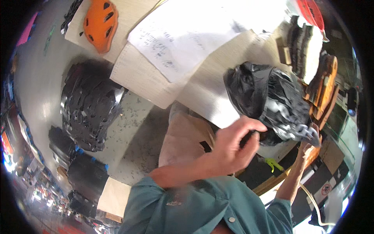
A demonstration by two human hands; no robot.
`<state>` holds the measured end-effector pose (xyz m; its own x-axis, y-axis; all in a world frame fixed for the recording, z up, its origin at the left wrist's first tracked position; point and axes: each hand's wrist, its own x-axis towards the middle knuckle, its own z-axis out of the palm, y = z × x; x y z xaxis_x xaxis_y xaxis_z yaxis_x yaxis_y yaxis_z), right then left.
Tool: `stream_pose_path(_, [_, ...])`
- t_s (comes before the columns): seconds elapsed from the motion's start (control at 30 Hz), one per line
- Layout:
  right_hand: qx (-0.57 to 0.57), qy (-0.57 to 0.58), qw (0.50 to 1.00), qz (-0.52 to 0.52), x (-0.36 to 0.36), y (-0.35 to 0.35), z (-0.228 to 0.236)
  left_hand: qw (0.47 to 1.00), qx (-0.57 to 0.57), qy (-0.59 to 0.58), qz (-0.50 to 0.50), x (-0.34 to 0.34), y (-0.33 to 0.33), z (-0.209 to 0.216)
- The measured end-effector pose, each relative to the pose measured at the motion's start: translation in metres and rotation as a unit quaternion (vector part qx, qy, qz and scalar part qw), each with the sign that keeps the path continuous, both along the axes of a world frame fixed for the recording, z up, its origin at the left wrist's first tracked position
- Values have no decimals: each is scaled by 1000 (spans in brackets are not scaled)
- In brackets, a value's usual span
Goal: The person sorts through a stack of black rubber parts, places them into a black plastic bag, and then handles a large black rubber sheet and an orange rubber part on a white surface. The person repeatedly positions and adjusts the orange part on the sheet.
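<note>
A crumpled black plastic bag (269,91) lies bunched over the right part of the table, its shiny folds reaching toward me. My left hand (238,142) is at the bag's near left edge, slightly blurred, with curled fingers and dark plastic showing between them. At the bag's near right end, my right hand (310,143) grips a gathered grey-black fold. Part of that hand is hidden by the plastic. What the bag contains, if anything, cannot be seen.
Handwritten paper sheets (171,43) cover the pale table boards (142,84). An orange moulded shell (101,25) lies at the far left. Stacked brown pieces (325,87) stand at the right, below a red basket (311,13). Another black plastic bag (91,105) sits to the left.
</note>
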<state>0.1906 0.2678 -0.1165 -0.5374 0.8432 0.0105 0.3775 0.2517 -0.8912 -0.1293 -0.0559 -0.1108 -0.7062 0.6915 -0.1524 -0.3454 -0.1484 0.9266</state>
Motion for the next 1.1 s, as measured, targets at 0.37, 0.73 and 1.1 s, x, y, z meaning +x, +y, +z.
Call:
stream_pose_path(0.37, [146,-88,964,-206,-70,-39,38,989,-25,129,67,-23,-8,23])
stream_pose_path(0.73, [-173,81,958,-214,-52,-55,7,970,-151,188,18,-23,-4,38])
stream_pose_path(1.1, [403,-138,900,-90,-79,-70,29,976,-127,167,-66,-15,-18,16])
